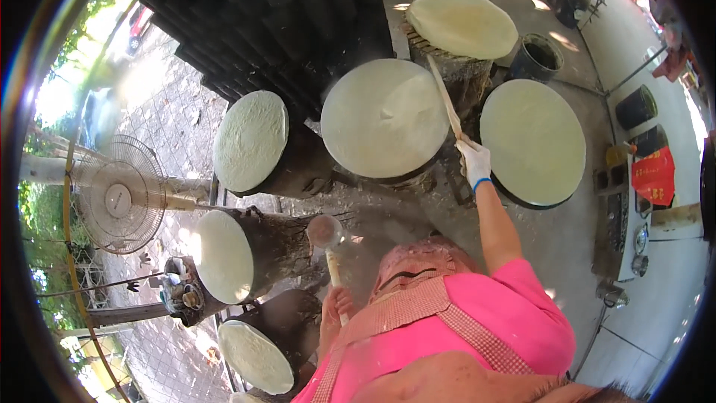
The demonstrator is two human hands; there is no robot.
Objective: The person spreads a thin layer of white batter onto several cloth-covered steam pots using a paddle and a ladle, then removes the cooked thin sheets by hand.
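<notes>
My right hand (474, 160), in a white glove with a blue cuff, grips a long flat wooden spatula (443, 93). The spatula's blade lies along the right rim of the middle round griddle (380, 119), which a thin pale batter sheet covers. Low at the left, close to my body, my bare left hand (339, 304) is closed round the pale handle of a ladle (325, 231). Its round bowl points away from me. Right of my right hand is another griddle (533, 142), coated in smooth pale green batter.
Pale sheets cover more round griddles at the left (251, 142), lower left (224, 257) and bottom left (255, 357). A loose-edged pancake (462, 24) lies on a slatted stand behind. Dark stacked tiles (261, 15), a fan (118, 198) and a dark bucket (537, 58) stand around.
</notes>
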